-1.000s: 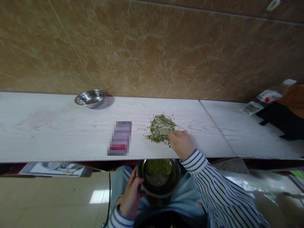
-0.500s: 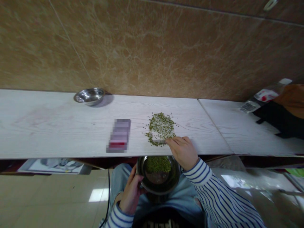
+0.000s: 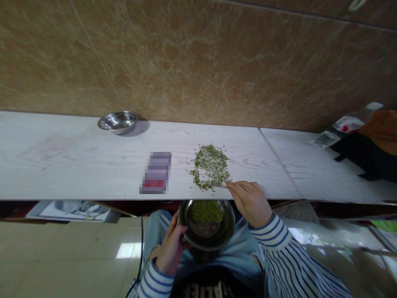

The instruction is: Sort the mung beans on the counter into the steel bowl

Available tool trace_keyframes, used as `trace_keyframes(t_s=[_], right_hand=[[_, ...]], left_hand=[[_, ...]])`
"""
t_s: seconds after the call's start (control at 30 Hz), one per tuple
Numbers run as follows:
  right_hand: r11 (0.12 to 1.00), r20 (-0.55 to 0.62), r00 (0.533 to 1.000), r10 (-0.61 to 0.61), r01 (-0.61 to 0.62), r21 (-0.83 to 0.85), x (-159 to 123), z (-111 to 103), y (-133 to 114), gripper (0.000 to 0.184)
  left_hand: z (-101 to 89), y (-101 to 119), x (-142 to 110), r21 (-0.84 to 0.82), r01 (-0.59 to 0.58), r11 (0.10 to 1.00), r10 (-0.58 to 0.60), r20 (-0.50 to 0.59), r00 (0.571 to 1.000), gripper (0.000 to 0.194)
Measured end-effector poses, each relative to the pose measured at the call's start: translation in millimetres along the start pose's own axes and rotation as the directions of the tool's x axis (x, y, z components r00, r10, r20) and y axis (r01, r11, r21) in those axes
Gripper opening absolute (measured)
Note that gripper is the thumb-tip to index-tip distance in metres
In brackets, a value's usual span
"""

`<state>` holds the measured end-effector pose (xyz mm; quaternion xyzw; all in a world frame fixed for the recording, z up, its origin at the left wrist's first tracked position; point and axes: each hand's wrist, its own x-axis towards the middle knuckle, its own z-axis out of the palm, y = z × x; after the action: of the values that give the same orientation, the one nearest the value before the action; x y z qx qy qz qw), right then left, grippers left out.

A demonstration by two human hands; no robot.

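Small green beans (image 3: pixel 211 163), like mung beans, lie in a loose patch on the white tabletop (image 3: pixel 77 165). At the near right edge of this patch, my right hand (image 3: pixel 250 200) is closed on a thin silvery tool (image 3: pixel 221 186); its kind is not clear. The tool lies low among the nearest beans. My left hand (image 3: pixel 173 244) grips the left rim of a steel bowl (image 3: pixel 207 244), thumb over the edge. That bowl is over my lap, just under the table edge, tilted, with a heap of green beans (image 3: pixel 206 211) inside.
A second steel bowl (image 3: pixel 118 123) stands by the wall at the back left. A blurred-out phone-like slab (image 3: pixel 156 173) lies left of the beans. On the right are a plastic bottle (image 3: pixel 349 124) and a black and brown bag (image 3: pixel 366 145). Papers (image 3: pixel 74 210) sit on a shelf below.
My right hand has drawn the tool toward me through the beans, then moved right to the patch's near edge. The bean layer has spread thinner. My left hand keeps the bowl in place.
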<state>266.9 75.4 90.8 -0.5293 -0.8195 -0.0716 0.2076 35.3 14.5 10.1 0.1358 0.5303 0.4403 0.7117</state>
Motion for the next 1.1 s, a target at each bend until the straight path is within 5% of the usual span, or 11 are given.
trace_keyframes(t_s=[1.1], right_hand=[[0.999,0.077,0.997,0.025,-0.023,-0.031,-18.8,-6.6,-1.5,0.018]], left_hand=[[6.7,4.3,-5.6,0.025,0.010,1.000,-0.010,-0.006,1.000,0.063]])
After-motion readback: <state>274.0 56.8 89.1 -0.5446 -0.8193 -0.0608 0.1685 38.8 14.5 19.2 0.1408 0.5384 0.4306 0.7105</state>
